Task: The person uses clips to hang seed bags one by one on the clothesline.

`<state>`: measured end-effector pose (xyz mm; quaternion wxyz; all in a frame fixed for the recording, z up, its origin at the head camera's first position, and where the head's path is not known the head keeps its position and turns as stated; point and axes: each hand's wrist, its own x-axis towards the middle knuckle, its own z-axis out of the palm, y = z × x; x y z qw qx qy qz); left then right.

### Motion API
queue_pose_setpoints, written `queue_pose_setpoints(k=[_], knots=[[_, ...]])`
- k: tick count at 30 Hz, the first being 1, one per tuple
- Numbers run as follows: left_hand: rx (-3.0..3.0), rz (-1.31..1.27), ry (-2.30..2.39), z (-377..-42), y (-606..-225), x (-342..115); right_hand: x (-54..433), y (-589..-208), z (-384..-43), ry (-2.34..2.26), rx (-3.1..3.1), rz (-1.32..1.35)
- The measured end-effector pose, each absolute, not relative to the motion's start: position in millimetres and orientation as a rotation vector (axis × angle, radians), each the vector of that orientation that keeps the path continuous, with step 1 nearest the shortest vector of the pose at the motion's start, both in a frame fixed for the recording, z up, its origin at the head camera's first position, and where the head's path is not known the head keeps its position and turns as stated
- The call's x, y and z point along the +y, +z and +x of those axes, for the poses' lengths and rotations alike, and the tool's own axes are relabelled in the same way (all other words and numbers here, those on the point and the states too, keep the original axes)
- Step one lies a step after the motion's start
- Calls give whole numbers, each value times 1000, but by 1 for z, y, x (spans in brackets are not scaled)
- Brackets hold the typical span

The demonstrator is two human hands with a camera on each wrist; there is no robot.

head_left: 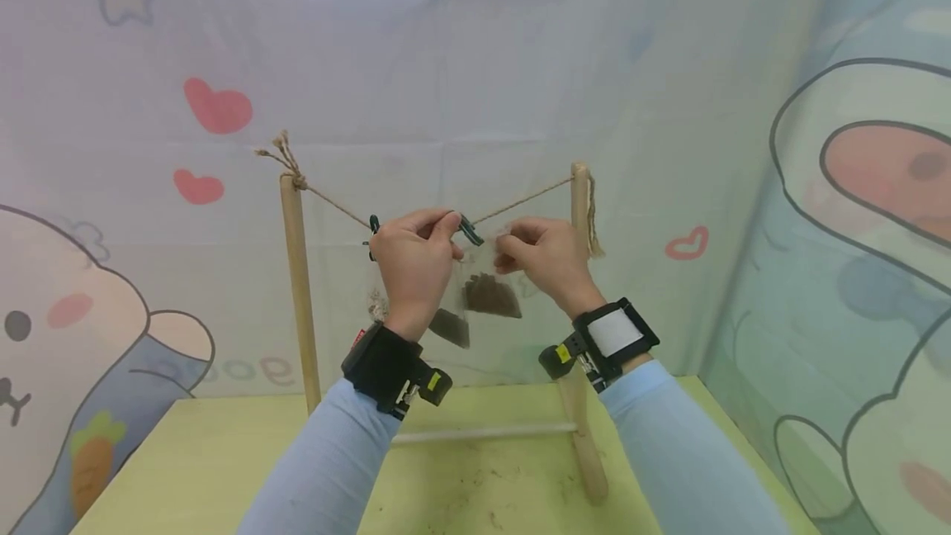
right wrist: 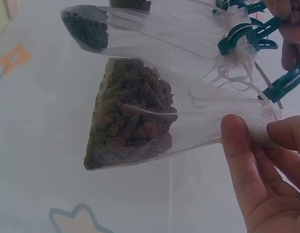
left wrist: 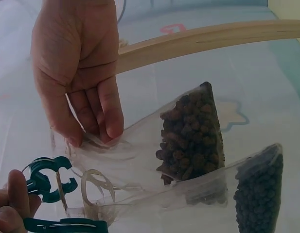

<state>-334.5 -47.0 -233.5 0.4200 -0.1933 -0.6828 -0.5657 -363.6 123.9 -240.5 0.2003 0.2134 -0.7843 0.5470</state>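
Note:
My right hand pinches the gathered top of a sheer mesh bag, which holds reddish-brown pebbles in its lower end. My left hand grips a green clip between thumb and fingers, close beside that bag's top. In the left wrist view the clip's jaws stand apart around the twine. Next to it hangs another mesh bag with dark pellets, fastened at its gathered neck by a second green clip. Part of a third bag with dark contents shows behind.
The twine sags between a left wooden post and a right wooden post, knotted at the left top. A pale crossbar runs low between them. The stand is on a yellow-green table with dark specks, before a cartoon-printed cloth.

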Motion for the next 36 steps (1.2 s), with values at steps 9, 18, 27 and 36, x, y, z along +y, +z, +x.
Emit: queue_pose_setpoints(k=[9, 18, 27, 36], knots=[[-1754, -464, -1429, -335, -232, -46, 112, -235, -364, 1542, -2164, 654], [-1814, -470, -1448, -335, -231, -44, 113, -236, -365, 1580, -2143, 729], [-1909, -455, -1426, -332, -227, -43, 112, -236, -365, 1575, -2144, 718], [-2061, -450, -1307, -326, -224, -48, 114, -238, -368, 1489, -2226, 709]])
